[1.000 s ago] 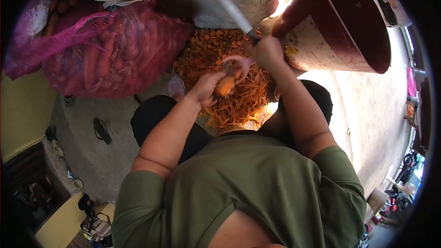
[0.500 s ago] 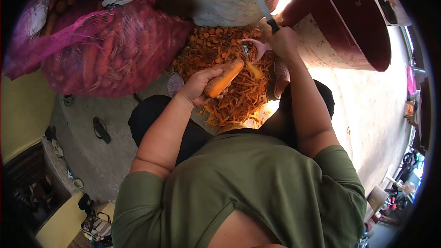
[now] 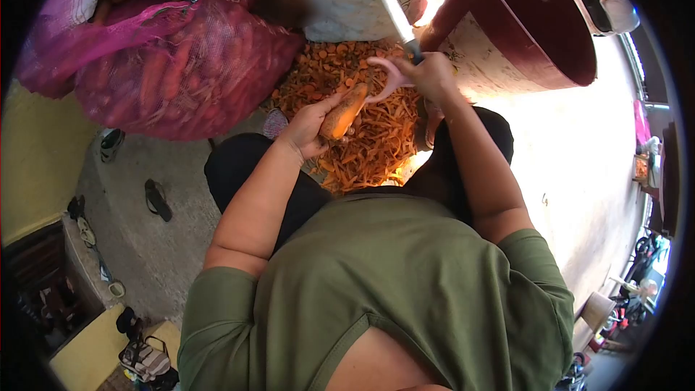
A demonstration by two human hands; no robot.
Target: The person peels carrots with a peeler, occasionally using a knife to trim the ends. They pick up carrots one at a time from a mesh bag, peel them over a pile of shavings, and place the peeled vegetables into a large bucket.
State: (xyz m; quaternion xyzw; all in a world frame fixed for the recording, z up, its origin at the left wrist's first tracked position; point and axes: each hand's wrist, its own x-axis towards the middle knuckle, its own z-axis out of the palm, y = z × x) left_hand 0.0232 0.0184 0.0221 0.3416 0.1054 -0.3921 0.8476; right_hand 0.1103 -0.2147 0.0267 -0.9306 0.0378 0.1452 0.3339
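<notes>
My left hand (image 3: 311, 127) is wrapped round a thick, partly peeled carrot (image 3: 345, 114), bright orange on its near side and brown with soil elsewhere. A pink Y-shaped peeler (image 3: 394, 78) is in my right hand (image 3: 436, 75), its head close to the carrot's far end. The same hand also grips a knife (image 3: 395, 13) with a dark handle, blade pointing up and away from me. Below both hands lies a heap of carrot peelings (image 3: 373, 148), with round cut pieces at its far side.
A pink mesh sack (image 3: 181, 76) full of carrots stands at the left. Behind the heap is a white sack (image 3: 347, 7) with writing on it. A large dark red tub (image 3: 525, 22) leans at the right. A flip-flop (image 3: 157, 200) lies on the floor.
My right hand has moved left with the peeler and knife, bringing the peeler head nearer the carrot. The yellowish strip seen under the peeler no longer shows. The view has shifted slightly.
</notes>
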